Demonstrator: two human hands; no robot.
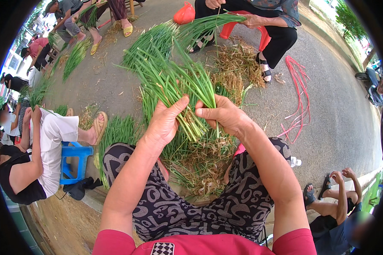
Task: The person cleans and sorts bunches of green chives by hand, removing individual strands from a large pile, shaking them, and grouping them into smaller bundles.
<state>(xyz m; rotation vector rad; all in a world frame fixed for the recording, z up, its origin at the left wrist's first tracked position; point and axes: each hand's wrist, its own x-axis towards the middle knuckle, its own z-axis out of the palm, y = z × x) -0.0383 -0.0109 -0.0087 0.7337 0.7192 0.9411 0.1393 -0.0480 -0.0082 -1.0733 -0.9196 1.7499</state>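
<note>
Above my knees, my left hand (167, 119) grips a bunch of long green garlic chives (158, 84), thumb across the stems, with pale cut ends sticking out below. Close beside it, my right hand (225, 113) pinches a smaller bunch of the same stalks (199, 79) between thumb and fingers. Some leaf tips are blurred. On the pavement between my feet lie dry brown and green trimmings (207, 178). A pile of green stalks (118, 134) rests by my left knee, and a large bundle (153, 41) lies farther ahead.
Ahead, a person on a red plastic stool (263, 38) holds green stalks near a red plastic bag (184, 14). Pink straps (301, 95) lie on the pavement at right. At left, a person sits on a blue stool (76, 159). Several people work farther off; another sits at lower right.
</note>
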